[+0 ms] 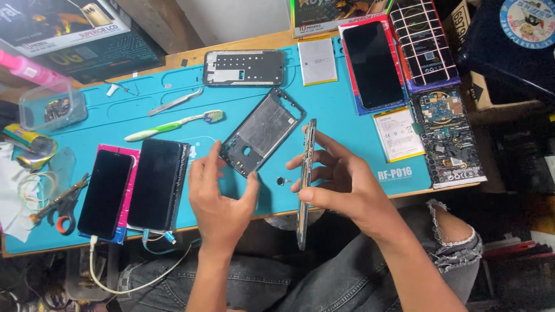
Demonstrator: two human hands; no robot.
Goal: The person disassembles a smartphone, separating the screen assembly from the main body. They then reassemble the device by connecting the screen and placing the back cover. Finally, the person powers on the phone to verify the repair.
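Right hand (341,179) is gripping a phone frame (305,179) edge-on, fingers clamped; left hand (219,193), fingers apart, is touching another frame (263,132) lying on the blue mat (347,124).

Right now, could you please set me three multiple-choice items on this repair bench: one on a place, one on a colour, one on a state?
1. Where does the toothbrush lie?
A. on the blue mat
B. on the person's lap
C. in the clear box

2. What colour are the scissors' handles?
A. green
B. red
C. white

3. How is the phone frame in the right hand held?
A. flat
B. edge-on to the camera
C. not held

Answers: 1 A, it rests on the mat below the tweezers; 2 B, red loops show at the left edge; 3 B, only its thin side shows.
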